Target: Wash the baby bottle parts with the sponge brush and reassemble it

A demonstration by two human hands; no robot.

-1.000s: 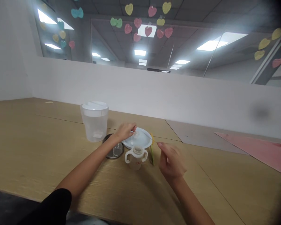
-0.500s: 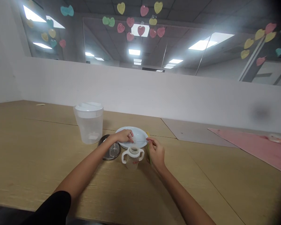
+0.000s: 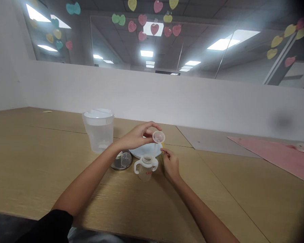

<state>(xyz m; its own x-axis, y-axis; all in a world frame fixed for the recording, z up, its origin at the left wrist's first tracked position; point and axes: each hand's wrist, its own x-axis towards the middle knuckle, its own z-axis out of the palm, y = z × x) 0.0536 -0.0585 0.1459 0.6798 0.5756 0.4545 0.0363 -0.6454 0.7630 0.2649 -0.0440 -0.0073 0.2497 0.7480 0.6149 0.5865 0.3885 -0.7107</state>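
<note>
My left hand point(image 3: 139, 135) is raised over the plate, its thumb and fingers closed on the edge of a round translucent lid point(image 3: 158, 136). A pale thin stem seems to hang below that lid. My right hand point(image 3: 171, 163) pinches at the plate's right edge, and what sits between its fingertips is too small to make out. A thin yellow strip point(image 3: 163, 145) shows just above those fingertips. Below both hands stands an open clear baby bottle point(image 3: 145, 172) with a white collar and two white handles. Behind it lies a white plate point(image 3: 142, 152), partly covered by my left hand.
A lidded translucent pitcher point(image 3: 98, 133) stands at the back left. Near it, a round metal tray point(image 3: 119, 166) bears a small clear cup point(image 3: 126, 159) and another small piece. At the far right a pink mat point(image 3: 271, 152) lies on the wooden table point(image 3: 66, 175).
My left hand has risen from the plate and moved right, bringing the translucent lid into view. A thin line between the hands no longer shows. My right hand stays about where it was.
</note>
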